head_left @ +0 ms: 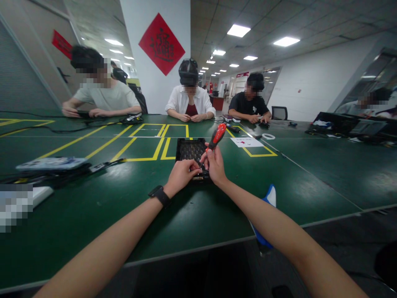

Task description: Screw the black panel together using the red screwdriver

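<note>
A black rectangular tray-like part [190, 151] lies on the green table [93, 207] in front of me. My right hand [214, 165] is closed round a screwdriver with a red and black handle [217, 136], its handle tilted up and to the right, its tip down at the tray's near edge. My left hand [181, 174], a black watch on its wrist, is pinched at the same near edge, next to the screwdriver tip. What its fingers pinch is too small to see.
Three people sit across the table, hands on the tabletop. Yellow tape lines [149, 145] mark the table. A white paper [246, 142] and a tape roll [268, 136] lie at the far right. Flat devices [51, 164] lie at the left. A blue and white object [269, 198] is under my right forearm.
</note>
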Motion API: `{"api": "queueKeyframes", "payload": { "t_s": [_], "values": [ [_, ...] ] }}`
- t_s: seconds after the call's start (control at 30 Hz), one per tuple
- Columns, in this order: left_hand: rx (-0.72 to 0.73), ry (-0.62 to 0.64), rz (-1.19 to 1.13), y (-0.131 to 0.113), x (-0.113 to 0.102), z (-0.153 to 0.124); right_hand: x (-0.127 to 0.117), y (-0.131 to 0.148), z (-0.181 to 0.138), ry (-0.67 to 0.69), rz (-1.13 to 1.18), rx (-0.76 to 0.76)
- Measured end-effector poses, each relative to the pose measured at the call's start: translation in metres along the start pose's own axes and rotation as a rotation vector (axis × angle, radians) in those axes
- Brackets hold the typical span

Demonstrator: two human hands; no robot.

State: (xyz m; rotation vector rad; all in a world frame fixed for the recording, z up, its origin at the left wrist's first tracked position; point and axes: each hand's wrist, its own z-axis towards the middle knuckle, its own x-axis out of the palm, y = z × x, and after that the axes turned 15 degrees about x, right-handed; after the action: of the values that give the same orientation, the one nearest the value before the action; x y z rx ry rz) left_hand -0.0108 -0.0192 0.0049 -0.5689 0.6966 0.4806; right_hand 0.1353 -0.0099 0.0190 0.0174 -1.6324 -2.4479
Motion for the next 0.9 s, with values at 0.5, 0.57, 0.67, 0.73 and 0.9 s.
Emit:
{"api": "queueKeyframes", "payload": {
  "t_s": [0.5, 0.57, 0.67, 0.73, 0.9],
  "values": [
    [0.081, -0.002, 0.081, -0.0011, 0.0006, 0.0007, -0.0002, 0.0016, -0.0015, -0.014, 0.016, 0.006],
    [0.077, -0.012, 0.052, -0.0009, 0.0004, 0.0004, 0.0006, 0.0021, -0.0017, -0.041, 0.015, 0.001],
    [0.05, -0.015, 0.011, -0.0008, 0.0003, -0.0002, 0.0014, 0.0019, -0.0015, -0.053, 0.018, -0.001],
    [0.031, -0.003, 0.007, -0.0005, 0.0007, -0.0007, 0.0015, 0.0012, -0.0016, -0.04, 0.012, -0.002],
    [0.053, 0.015, 0.059, -0.0007, 0.0013, -0.001, 0.0007, 0.0024, -0.0026, -0.043, 0.014, 0.001]
  ]
}}
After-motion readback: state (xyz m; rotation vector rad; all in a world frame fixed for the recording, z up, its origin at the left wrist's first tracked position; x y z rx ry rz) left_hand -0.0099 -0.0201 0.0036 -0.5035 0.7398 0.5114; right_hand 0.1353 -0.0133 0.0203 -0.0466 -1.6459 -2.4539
